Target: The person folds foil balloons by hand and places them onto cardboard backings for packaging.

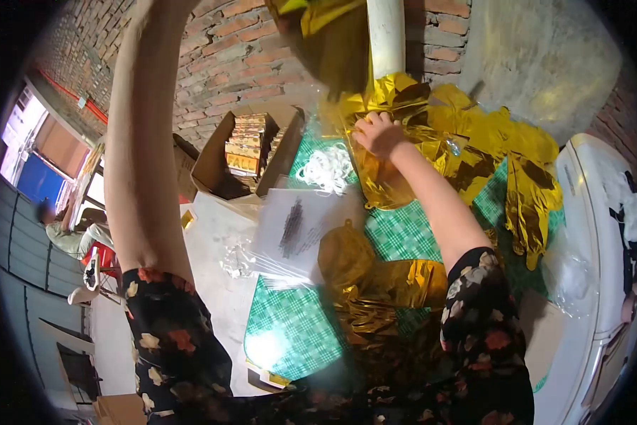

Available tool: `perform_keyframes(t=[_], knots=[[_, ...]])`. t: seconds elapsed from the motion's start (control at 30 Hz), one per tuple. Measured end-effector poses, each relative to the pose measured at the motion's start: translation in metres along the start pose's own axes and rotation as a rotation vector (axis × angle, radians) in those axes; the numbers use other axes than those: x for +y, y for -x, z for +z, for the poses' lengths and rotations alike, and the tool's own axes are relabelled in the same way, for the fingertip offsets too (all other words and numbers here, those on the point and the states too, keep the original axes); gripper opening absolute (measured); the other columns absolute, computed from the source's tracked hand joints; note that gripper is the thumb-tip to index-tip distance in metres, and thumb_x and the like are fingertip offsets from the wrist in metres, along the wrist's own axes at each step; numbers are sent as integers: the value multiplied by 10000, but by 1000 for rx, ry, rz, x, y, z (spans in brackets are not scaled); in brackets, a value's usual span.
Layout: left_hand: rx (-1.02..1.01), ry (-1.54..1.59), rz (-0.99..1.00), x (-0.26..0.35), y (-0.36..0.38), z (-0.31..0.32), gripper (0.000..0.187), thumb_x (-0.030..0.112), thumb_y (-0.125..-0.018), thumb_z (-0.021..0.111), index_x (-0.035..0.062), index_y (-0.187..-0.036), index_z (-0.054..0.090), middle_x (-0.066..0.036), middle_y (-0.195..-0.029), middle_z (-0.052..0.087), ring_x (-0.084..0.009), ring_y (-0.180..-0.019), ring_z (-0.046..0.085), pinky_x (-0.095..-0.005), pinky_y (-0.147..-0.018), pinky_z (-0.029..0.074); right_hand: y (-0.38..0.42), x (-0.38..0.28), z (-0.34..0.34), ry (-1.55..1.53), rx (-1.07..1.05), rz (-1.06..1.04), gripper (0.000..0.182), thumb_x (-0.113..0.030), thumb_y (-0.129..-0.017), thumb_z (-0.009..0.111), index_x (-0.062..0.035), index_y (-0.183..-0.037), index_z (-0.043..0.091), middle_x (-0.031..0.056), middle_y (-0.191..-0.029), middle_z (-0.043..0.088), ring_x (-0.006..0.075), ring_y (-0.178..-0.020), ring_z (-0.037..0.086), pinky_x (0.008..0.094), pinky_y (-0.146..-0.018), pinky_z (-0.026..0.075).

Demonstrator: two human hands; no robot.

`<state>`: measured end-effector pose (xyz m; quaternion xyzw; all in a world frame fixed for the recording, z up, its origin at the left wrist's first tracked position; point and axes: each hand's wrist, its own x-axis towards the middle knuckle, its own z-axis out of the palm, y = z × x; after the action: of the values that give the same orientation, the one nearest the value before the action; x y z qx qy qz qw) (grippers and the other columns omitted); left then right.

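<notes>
My right hand [379, 134] is at the pile of gold foil balloons [460, 142], fingers curled onto the foil of one of them. My left arm reaches up past the top edge, so my left hand is out of view. Another gold foil balloon [325, 42], blurred, hangs at the top centre; what holds it up cannot be seen. Closer to me, flat gold foil balloons [396, 283] lie across the green checked cloth [297, 326]. White ribbon [325, 168] lies in a tangle left of my right hand.
A cardboard box [212, 152] of printed packets stands against the brick wall [226, 64]. Clear plastic bags [308, 227] lie in a stack on the table. A white pipe [386, 39] rises behind the pile. Another person [67, 237] sits far left.
</notes>
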<state>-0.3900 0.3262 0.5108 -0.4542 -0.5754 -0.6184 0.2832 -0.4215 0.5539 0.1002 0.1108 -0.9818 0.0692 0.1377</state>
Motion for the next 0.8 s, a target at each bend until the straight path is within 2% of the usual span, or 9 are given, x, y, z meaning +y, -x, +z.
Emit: perform_keyframes(t=[0.17, 0.27, 0.3, 0.4, 0.5, 0.6, 0.63, 0.7, 0.8], knots=[[-247, -246, -286, 11, 42, 13, 341, 116, -1053, 548, -40, -1348, 617, -169, -1348, 659, -219, -1069, 700, -341, -908, 631, -46, 20, -25, 44, 230, -48, 313, -315, -968, 572, -61, -1033, 744, 154, -981, 751, 375, -1030, 685, 489, -834, 568], [-497, -229, -375, 12, 62, 27, 337, 109, -1065, 557, -6, -1373, 630, -122, -1286, 712, -204, -1024, 723, -333, -906, 626, -47, 50, 26, -627, 450, -200, 222, -204, -969, 584, -19, -1005, 700, 130, -983, 727, 293, -908, 705, 362, -785, 561], [-480, -174, -444, 12, 68, 37, 356, 115, -1068, 569, 24, -1408, 623, -96, -1261, 725, -187, -1031, 709, -325, -907, 619, -18, 29, -19, -916, 55, 104, 240, -195, -1043, 519, -34, -1089, 690, 88, -1011, 734, 253, -863, 710, 371, -779, 571], [-625, -75, -362, 4, 77, 46, 370, 133, -1067, 586, 49, -1425, 621, -83, -1259, 724, -175, -1033, 700, -348, -942, 601, 51, 20, -40, -1305, -151, 476, 316, -292, -1085, 497, -40, -1202, 647, 67, -1052, 736, 238, -831, 716, 399, -778, 586], [-631, 121, -343, 17, 84, 55, 338, 163, -1056, 617, 41, -1367, 664, -81, -1231, 735, -170, -1030, 700, -362, -947, 595, 98, 46, -50, -1502, -326, 512, 395, -373, -1074, 535, -33, -1264, 599, 83, -1105, 741, 243, -885, 729, 443, -784, 599], [-688, 126, -261, 35, 83, 56, 318, 199, -1038, 656, 29, -1303, 702, -81, -1197, 749, -164, -1027, 703, -361, -936, 598, 126, 75, -68, -1702, -406, 551, 549, -478, -1037, 573, -11, -1327, 566, 108, -1138, 746, 296, -977, 730, 471, -839, 602], [-672, 85, -251, 49, 87, 58, 301, 210, -1024, 679, 25, -1257, 725, -93, -1142, 768, -170, -968, 727, -351, -893, 616, 138, 97, -66, -1342, -226, 150, 574, -470, -1032, 587, -17, -1381, 537, 120, -1195, 732, 321, -1059, 708, 489, -878, 594], [-713, 119, -217, 70, 93, 56, 294, 208, -1016, 690, 26, -1242, 731, -107, -1111, 777, -177, -923, 741, -346, -861, 627, 155, 85, -101, -1752, -169, 407, 694, -570, -1021, 530, -9, -1429, 499, 175, -1228, 705, 365, -1069, 708, 536, -916, 584], [-774, 267, -78, 64, 95, 49, 293, 199, -972, 738, 30, -1211, 744, -137, -1070, 784, -201, -881, 761, -344, -826, 644, 176, 49, -147, -1794, -2, 493, 826, -674, -1007, 476, 0, -1484, 456, 231, -1296, 662, 401, -1105, 699, 575, -960, 572]])
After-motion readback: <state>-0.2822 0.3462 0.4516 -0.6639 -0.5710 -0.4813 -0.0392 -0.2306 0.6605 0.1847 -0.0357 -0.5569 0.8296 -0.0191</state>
